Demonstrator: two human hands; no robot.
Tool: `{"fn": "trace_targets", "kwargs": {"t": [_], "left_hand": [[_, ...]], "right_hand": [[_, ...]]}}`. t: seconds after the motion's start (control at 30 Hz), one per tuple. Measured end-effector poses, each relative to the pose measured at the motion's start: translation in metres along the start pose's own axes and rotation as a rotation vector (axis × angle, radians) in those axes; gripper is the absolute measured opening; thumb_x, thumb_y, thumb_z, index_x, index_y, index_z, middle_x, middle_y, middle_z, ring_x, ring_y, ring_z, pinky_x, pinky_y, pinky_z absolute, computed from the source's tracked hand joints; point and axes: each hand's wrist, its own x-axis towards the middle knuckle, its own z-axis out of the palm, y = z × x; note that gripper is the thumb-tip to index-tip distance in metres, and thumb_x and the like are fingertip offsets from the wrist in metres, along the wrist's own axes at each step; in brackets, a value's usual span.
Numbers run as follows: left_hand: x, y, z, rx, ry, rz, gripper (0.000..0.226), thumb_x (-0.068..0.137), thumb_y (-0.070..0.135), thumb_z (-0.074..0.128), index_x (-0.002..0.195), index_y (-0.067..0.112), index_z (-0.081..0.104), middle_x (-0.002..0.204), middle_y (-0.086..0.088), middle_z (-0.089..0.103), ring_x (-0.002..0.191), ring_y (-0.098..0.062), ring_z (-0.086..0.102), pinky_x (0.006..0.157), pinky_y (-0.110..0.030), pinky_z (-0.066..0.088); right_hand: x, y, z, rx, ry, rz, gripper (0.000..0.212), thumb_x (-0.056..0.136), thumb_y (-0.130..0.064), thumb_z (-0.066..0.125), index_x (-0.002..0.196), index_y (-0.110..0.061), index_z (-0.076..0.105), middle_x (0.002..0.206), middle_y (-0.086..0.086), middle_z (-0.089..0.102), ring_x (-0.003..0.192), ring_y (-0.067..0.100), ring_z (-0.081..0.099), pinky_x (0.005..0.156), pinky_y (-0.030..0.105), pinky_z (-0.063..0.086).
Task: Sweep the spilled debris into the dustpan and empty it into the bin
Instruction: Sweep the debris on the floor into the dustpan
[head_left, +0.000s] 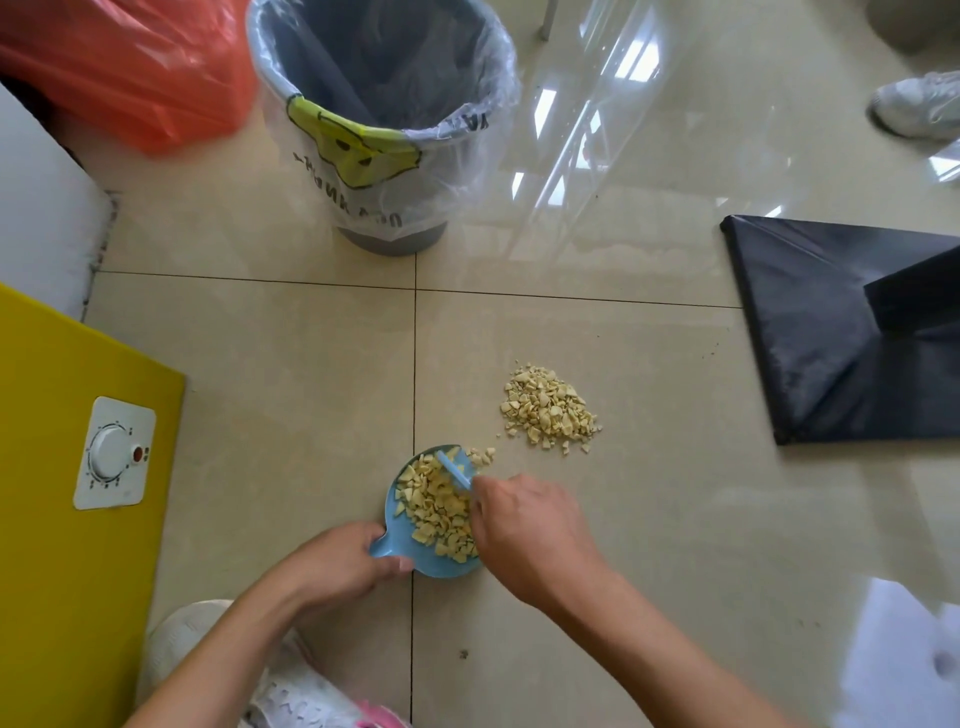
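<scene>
A small light-blue dustpan (395, 491) lies on the tiled floor, holding a heap of pale yellow debris chips. My left hand (340, 564) grips its short handle. My right hand (524, 535) holds a small blue brush (456, 469) whose head rests over the pan's far edge. A loose pile of the same yellow debris (548, 408) sits on the floor up and to the right of the pan. The grey bin (382, 119), lined with a clear plastic bag, stands open at the top centre.
An orange plastic bag (124, 67) lies left of the bin. A yellow board (62, 519) carrying a white dial timer (114, 453) fills the left edge. A black square base (831, 332) sits at right. Another person's shoe (919, 106) shows far right; my own shoes (291, 686) are below.
</scene>
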Motion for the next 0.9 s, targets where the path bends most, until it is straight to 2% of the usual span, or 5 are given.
{"fn": "trace_targets", "kwargs": {"t": [0.13, 0.33, 0.63, 0.8, 0.9], "left_hand": [[-0.001, -0.009, 0.002, -0.049, -0.008, -0.023, 0.026, 0.091, 0.047, 0.068, 0.088, 0.02, 0.07, 0.06, 0.015, 0.064, 0.054, 0.0, 0.054, 0.057, -0.019, 0.041], [-0.007, -0.023, 0.011, -0.115, 0.011, -0.04, 0.03, 0.089, 0.048, 0.07, 0.095, 0.019, 0.072, 0.065, 0.011, 0.061, 0.06, -0.006, 0.053, 0.062, -0.026, 0.041], [-0.017, -0.013, 0.014, -0.065, 0.083, -0.027, 0.022, 0.091, 0.048, 0.067, 0.095, 0.027, 0.071, 0.07, 0.014, 0.068, 0.062, 0.003, 0.057, 0.061, -0.021, 0.044], [-0.039, 0.012, -0.01, -0.08, 0.109, 0.02, 0.023, 0.088, 0.045, 0.07, 0.095, 0.023, 0.073, 0.067, 0.013, 0.068, 0.054, 0.009, 0.055, 0.064, -0.019, 0.048], [-0.064, 0.039, -0.043, -0.192, 0.166, 0.045, 0.025, 0.088, 0.049, 0.07, 0.094, 0.025, 0.072, 0.064, 0.011, 0.069, 0.053, 0.004, 0.056, 0.055, -0.017, 0.047]], "right_hand": [[-0.013, 0.019, -0.011, 0.027, 0.062, 0.044, 0.027, 0.101, -0.034, 0.034, 0.086, -0.022, 0.053, 0.064, -0.002, 0.055, 0.056, 0.021, 0.056, 0.056, 0.04, 0.052], [-0.008, 0.044, 0.002, -0.001, 0.178, 0.132, 0.025, 0.103, -0.034, 0.035, 0.101, -0.023, 0.057, 0.064, -0.003, 0.05, 0.061, 0.024, 0.053, 0.056, 0.036, 0.043], [-0.03, -0.01, 0.034, 0.062, 0.071, -0.081, 0.019, 0.1, -0.026, 0.039, 0.11, -0.024, 0.054, 0.085, 0.004, 0.068, 0.066, 0.032, 0.053, 0.055, 0.041, 0.04], [-0.038, -0.011, -0.016, 0.487, 0.26, 0.021, 0.037, 0.094, -0.043, 0.049, 0.116, -0.024, 0.072, 0.084, 0.0, 0.077, 0.074, 0.016, 0.072, 0.067, 0.037, 0.056], [-0.024, -0.004, -0.064, 0.988, 0.476, 0.1, 0.016, 0.095, -0.017, 0.065, 0.089, -0.018, 0.08, 0.065, -0.008, 0.073, 0.057, 0.007, 0.065, 0.055, 0.026, 0.052]]}}
